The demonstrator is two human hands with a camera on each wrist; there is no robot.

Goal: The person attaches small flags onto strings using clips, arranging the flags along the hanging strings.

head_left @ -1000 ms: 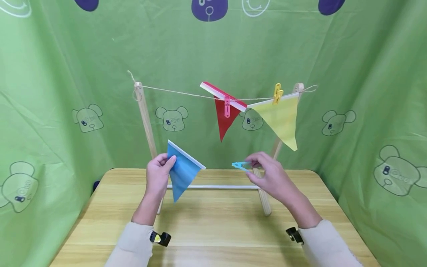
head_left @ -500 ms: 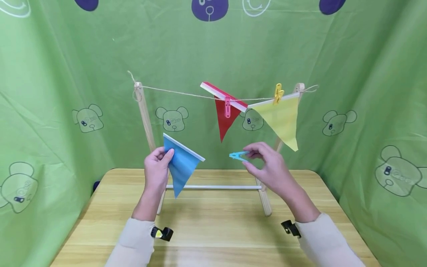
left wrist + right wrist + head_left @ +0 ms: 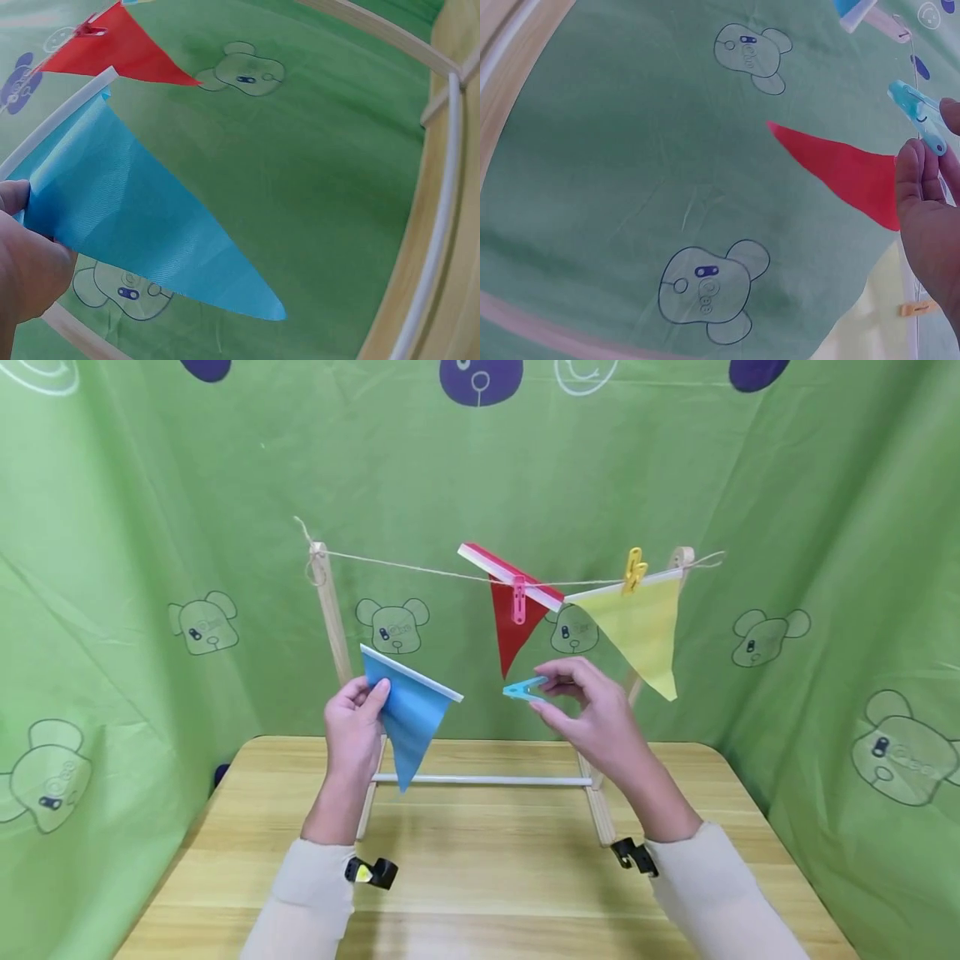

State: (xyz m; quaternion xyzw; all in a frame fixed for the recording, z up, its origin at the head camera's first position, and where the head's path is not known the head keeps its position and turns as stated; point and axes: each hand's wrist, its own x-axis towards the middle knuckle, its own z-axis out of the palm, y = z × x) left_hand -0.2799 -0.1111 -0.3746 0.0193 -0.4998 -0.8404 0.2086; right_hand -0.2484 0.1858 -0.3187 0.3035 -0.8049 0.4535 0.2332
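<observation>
My left hand (image 3: 355, 725) pinches a blue triangular pennant (image 3: 414, 714) near its upper left corner, thumb in front. The pennant's white top edge slopes down to the right, and its tip points downward in the head view. In my right hand (image 3: 596, 718) a light blue clothespin (image 3: 523, 688) is held by its handles between thumb and fingers, its nose toward the left. Above, a string (image 3: 408, 564) carries a red pennant (image 3: 517, 614) on a pink clothespin (image 3: 519, 599). Farther right, yellow clothespins (image 3: 634, 570) hold a yellow pennant (image 3: 637, 627) on it.
Wooden posts (image 3: 330, 610) bear the string's ends, and a white bar (image 3: 483, 780) joins them low down. The frame stands on a wooden table (image 3: 487, 877). Behind and at both sides hangs a green printed curtain (image 3: 390, 460).
Both hands have risen toward the string, carrying the blue pennant and the light blue clothespin. The right hand has also come left, nearer the pennant. The head view has shifted slightly.
</observation>
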